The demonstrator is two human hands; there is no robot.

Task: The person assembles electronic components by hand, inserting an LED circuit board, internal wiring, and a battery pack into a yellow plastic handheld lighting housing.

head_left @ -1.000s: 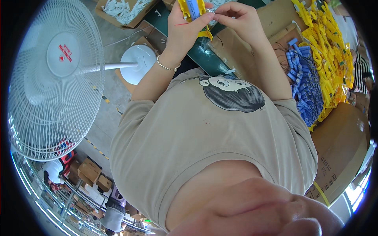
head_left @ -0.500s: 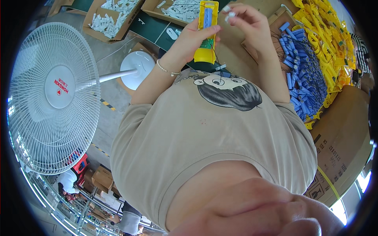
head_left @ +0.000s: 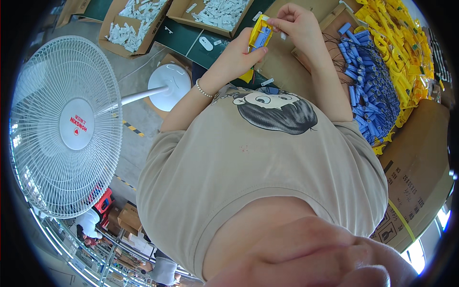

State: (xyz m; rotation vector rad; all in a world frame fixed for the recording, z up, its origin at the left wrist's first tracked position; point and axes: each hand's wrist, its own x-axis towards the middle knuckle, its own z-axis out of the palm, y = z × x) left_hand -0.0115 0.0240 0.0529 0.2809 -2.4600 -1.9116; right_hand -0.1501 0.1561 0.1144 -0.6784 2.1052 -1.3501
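One yellow casing (head_left: 257, 29) lies in left-hand fingers (head_left: 243, 41).

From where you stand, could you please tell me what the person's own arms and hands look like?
Short beige T-shirt sleeves leave both forearms bare. The left hand and right hand are ungloved; a bracelet of pale round beads circles the left wrist, while the right wrist shows nothing worn.

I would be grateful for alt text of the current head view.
A person's left hand holds a yellow casing with a blue cylinder inside, the right hand at its upper end. Toward the left are a white fan and boxes of white parts; at right, heaped blue cylinders and yellow parts.
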